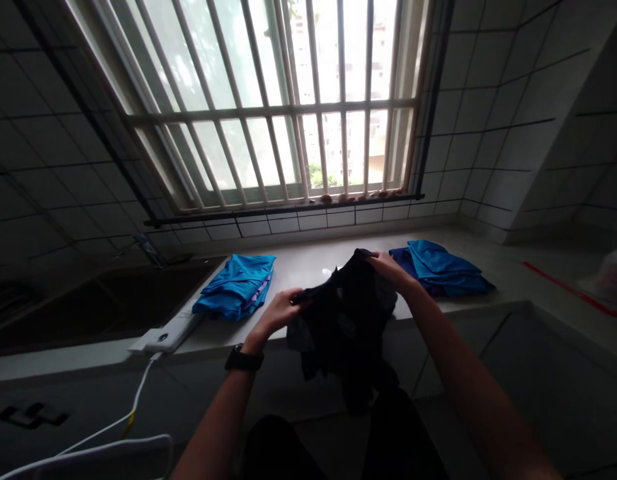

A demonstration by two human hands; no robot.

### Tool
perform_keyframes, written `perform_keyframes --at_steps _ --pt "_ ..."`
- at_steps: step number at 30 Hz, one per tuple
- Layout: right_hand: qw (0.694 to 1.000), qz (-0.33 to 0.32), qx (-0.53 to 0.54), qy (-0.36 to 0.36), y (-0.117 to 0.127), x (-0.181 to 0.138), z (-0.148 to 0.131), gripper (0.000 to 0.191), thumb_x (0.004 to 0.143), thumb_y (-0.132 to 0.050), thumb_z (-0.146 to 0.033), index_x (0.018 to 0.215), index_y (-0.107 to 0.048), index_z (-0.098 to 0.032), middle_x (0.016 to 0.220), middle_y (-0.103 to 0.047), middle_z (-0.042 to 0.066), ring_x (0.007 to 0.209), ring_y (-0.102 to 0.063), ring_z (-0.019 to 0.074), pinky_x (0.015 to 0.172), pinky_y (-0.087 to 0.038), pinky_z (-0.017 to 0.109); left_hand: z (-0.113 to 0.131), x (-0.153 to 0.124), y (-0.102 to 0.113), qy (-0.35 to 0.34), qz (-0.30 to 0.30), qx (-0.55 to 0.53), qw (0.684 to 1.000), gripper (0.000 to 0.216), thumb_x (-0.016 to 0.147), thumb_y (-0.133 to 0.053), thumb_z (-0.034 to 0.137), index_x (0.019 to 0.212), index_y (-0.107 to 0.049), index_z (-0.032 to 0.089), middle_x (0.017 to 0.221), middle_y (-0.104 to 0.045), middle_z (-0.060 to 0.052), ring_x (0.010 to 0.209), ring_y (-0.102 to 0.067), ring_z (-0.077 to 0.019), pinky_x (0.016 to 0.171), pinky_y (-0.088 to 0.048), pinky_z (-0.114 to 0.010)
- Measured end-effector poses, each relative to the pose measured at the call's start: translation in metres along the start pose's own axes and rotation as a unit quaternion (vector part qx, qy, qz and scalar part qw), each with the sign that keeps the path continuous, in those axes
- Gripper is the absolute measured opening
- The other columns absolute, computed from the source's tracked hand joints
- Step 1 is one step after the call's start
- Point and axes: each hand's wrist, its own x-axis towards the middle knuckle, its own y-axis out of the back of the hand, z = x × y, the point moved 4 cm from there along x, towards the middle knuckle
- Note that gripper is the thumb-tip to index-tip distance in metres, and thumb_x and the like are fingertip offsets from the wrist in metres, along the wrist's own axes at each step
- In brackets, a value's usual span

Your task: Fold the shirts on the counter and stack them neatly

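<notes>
Dark cloth [346, 327] hung between both hands at the front edge of the counter [313, 257], lower part drooping past the edge toward the person's legs; too dark to make out seams or whether it touched the countertop. Left hand [278, 310] was closed on its near left corner, right hand [388, 267] pinched the top edge farther right and higher, so that edge ran on a slant. Doing this hold well, in my judgement, meant levelling the two grips, keeping light even tension so the top edge ran straight, and letting the bunched lower folds drop free before laying anything flat. Blue folded stack [238, 287] sat just beside the left hand, second blue stack [441, 267] near the right wrist; a wide swing could have dragged either. White power strip [171, 337] lay beside the left stack, next to the sink [216, 270].
</notes>
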Motion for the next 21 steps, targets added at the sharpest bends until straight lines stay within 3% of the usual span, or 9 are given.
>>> perform_keyframes --at_steps 4,8,10,11,13,15,17,19,21 --pt "1.000 0.004 0.026 0.017 0.039 -0.002 -0.006 0.036 0.059 -0.087 -0.038 0.084 -0.071 -0.020 0.078 -0.071 0.001 0.071 -0.065 0.0185 0.064 -0.051 0.027 0.000 0.005 0.063 -0.001 0.198 0.028 0.980 0.035 0.075 -0.070 0.055 0.078 -0.068 0.020 0.078 -0.069 -0.003 0.077 -0.062 -0.0205 0.069 -0.049 -0.029" --pt "0.996 -0.069 0.049 0.024 0.058 0.000 -0.003 0.052 0.049 -0.089 -0.025 0.098 -0.074 -0.023 0.095 -0.075 0.003 0.083 -0.068 0.0222 0.071 -0.056 0.030 0.013 0.008 0.100 -0.017 0.237 0.047 0.970 0.034 0.080 -0.067 0.057 0.081 -0.066 0.023 0.079 -0.069 -0.003 0.076 -0.063 -0.0207 0.069 -0.049 -0.028" --pt "0.996 -0.086 -0.005 0.029 0.057 0.009 0.003 0.045 0.054 -0.085 -0.021 0.097 -0.075 -0.021 0.096 -0.075 0.004 0.086 -0.068 0.0234 0.075 -0.056 0.032 0.017 0.011 0.107 -0.004 0.228 0.079 0.970 0.032 0.080 -0.067 0.056 0.082 -0.068 0.024 0.080 -0.072 -0.004 0.078 -0.065 -0.0226 0.070 -0.049 -0.029" --pt "0.995 -0.071 -0.062 0.027 0.055 0.016 0.007 0.037 0.059 -0.082 -0.019 0.095 -0.075 -0.019 0.094 -0.075 0.005 0.087 -0.068 0.0240 0.077 -0.055 0.032 0.016 0.013 0.107 0.008 0.216 0.102 0.971 0.032 0.079 -0.068 0.056 0.080 -0.068 0.024 0.080 -0.072 -0.004 0.079 -0.066 -0.0234 0.070 -0.049 -0.029" --pt "0.974 0.038 -0.221 0.020 0.049 0.029 0.015 0.028 0.069 -0.072 -0.013 0.097 -0.074 -0.016 0.096 -0.074 0.009 0.091 -0.068 0.0256 0.083 -0.053 0.034 0.013 0.018 0.103 0.034 0.186 0.146 0.971 0.035 0.079 -0.068 0.059 0.077 -0.068 0.024 0.075 -0.072 -0.004 0.076 -0.066 -0.0238 0.069 -0.048 -0.029" --pt "0.901 0.199 -0.384 0.025 0.035 0.033 0.019 0.037 0.080 -0.059 -0.006 0.114 -0.071 -0.015 0.115 -0.071 0.016 0.106 -0.065 0.0282 0.095 -0.050 0.038 0.007 0.026 0.090 0.048 0.156 0.181 0.970 0.038 0.082 -0.064 0.061 0.078 -0.068 0.023 0.073 -0.071 -0.003 0.073 -0.065 -0.0229 0.070 -0.049 -0.029" --pt "0.824 0.269 -0.497 0.049 0.003 0.029 0.024 0.050 0.090 -0.045 -0.002 0.136 -0.061 -0.014 0.143 -0.057 0.021 0.127 -0.056 0.0298 0.110 -0.041 0.045 0.000 0.034 0.073 0.046 0.134 0.212 0.967 0.037 0.088 -0.059 0.057 0.085 -0.070 0.022 0.081 -0.074 -0.004 0.078 -0.067 -0.0232 0.075 -0.051 -0.030" --pt "0.811 0.172 -0.556 0.067 -0.041 0.025 0.037 0.053 0.094 -0.041 -0.001 0.142 -0.057 -0.015 0.153 -0.049 0.021 0.137 -0.049 0.0283 0.117 -0.034 0.046 -0.008 0.043 0.055 0.039 0.117 0.253 0.960 0.030 0.092 -0.056 0.046 0.093 -0.072 0.020 0.096 -0.077 -0.008 0.090 -0.069 -0.0249 0.084 -0.052 -0.031" --pt "0.828 0.048 -0.558 -0.001 -0.075 0.018 0.059 0.052 0.096 -0.045 -0.007 0.146 -0.054 -0.017 0.153 -0.050 0.022 0.138 -0.049 0.0294 0.116 -0.038 0.050 -0.018 0.050 0.044 0.048 0.088 0.312 0.945 0.025 0.094 -0.055 0.036 0.097 -0.073 0.019 0.106 -0.077 -0.012 0.100 -0.070 -0.0266 0.089 -0.052 -0.033"
